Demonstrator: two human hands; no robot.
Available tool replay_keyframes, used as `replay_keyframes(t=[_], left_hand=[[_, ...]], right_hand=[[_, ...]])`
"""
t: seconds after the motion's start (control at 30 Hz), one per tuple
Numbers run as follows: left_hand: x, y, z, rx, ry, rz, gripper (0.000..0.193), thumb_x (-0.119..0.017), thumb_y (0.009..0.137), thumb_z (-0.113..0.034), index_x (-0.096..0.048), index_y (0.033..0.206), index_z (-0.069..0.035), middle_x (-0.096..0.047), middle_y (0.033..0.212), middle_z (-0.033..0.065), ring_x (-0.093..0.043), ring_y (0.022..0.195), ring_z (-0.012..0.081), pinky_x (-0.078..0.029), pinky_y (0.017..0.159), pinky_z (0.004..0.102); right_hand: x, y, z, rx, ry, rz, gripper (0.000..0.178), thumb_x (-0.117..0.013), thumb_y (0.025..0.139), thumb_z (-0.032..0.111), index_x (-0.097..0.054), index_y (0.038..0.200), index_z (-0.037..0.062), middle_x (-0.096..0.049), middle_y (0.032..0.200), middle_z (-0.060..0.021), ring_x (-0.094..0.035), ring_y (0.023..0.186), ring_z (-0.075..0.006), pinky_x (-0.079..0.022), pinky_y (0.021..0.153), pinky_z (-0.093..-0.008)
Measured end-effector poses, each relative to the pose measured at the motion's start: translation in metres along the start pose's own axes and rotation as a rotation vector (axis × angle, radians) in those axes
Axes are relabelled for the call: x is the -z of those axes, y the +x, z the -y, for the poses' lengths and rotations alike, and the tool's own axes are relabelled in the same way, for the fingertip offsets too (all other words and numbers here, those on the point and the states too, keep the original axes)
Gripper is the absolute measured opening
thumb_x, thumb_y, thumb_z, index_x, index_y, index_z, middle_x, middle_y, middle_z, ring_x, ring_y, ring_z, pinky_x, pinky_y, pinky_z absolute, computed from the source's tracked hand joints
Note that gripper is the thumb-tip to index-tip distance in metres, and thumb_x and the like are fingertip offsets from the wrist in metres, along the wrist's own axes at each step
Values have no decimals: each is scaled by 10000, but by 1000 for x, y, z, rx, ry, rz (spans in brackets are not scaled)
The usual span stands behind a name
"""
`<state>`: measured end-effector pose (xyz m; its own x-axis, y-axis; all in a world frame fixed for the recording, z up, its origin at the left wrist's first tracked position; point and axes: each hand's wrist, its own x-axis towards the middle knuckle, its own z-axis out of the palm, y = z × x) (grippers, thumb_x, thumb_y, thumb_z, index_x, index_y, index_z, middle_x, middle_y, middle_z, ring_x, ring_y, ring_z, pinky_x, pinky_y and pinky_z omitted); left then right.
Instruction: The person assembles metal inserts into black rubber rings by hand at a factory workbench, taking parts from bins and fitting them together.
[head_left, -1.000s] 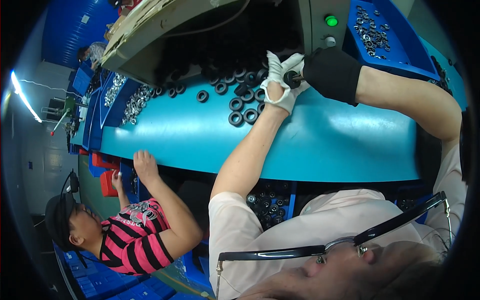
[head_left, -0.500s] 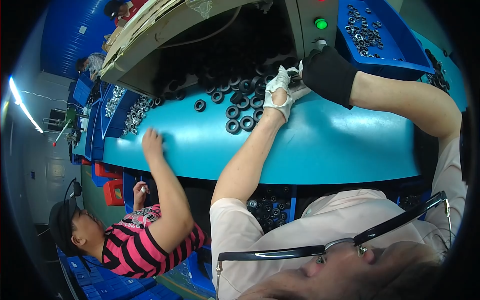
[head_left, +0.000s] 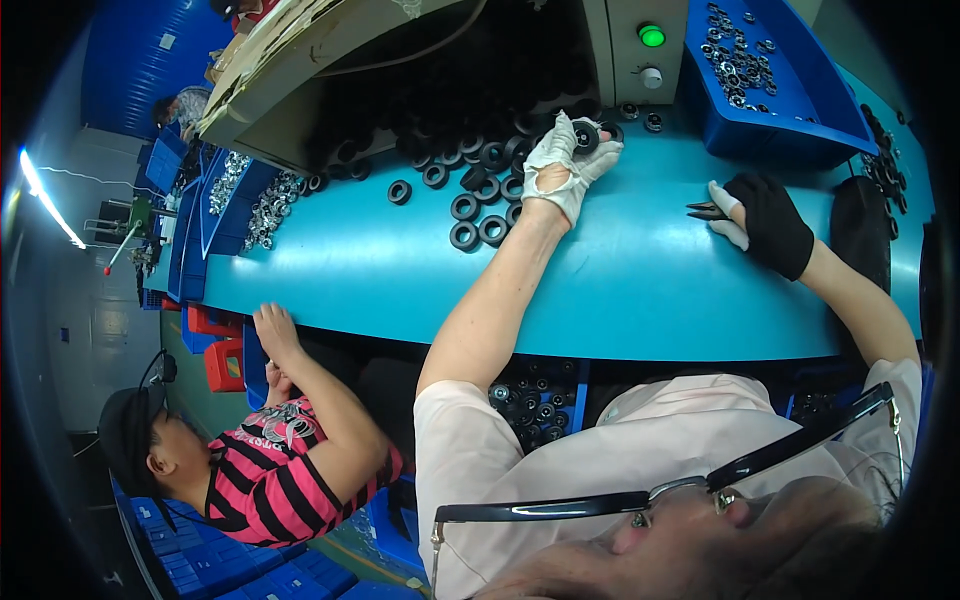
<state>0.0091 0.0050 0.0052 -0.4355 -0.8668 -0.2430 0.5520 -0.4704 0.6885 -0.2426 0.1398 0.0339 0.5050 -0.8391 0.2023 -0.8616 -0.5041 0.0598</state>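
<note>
My left hand (head_left: 568, 172), in a white worn glove, is closed around a small black wheel (head_left: 585, 138) with a dark hub, at the front of the machine's dark opening. To the right, over the turquoise table, my right hand (head_left: 768, 228) wears a black glove with white fingertips. It grips a dark, pointed two-jawed tool (head_left: 706, 211), perhaps pliers; its handles are hidden in the palm. Several black rubber rings (head_left: 465, 207) lie beside my left wrist. Two small metal-centred parts (head_left: 652, 122) rest below the control panel.
A blue bin (head_left: 790, 140) with metal hubs stands at the back right. The beige machine (head_left: 640, 90) has a lit green lamp. At left, a person in a striped shirt (head_left: 290, 470) sits near blue bins of metal parts (head_left: 265, 215). An open bin (head_left: 540, 405) holds wheels under the table edge.
My right hand has moved from beside my left hand to the right, tool showing. My left hand has turned, exposing the wheel. The co-worker's raised hand has drawn back toward the table edge.
</note>
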Motion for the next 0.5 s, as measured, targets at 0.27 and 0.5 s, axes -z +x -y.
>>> replay_keyframes(t=[0.27, 0.5], left_hand=[[4, -7, 3, -181, 418, 95, 411, -493, 927, -390, -576, 1080, -18, -586, 847, 69, -578, 617, 152, -543, 569, 292], [-4, -16, 10, -209, 471, 261, 403, -543, 907, -319, -550, 1149, 3, -595, 1054, 90, -610, 757, 158, -549, 646, 279]], right_hand=[[-14, -17, -2, -196, 127, -186, 360, -670, 784, 198, -589, 1060, -19, -588, 988, -176, -554, 911, -306, -432, 826, -385], [-16, 78, 35, -298, 701, -180, 403, -706, 759, 367, -587, 941, 28, -618, 810, -147, -609, 729, -281, -463, 654, -341]])
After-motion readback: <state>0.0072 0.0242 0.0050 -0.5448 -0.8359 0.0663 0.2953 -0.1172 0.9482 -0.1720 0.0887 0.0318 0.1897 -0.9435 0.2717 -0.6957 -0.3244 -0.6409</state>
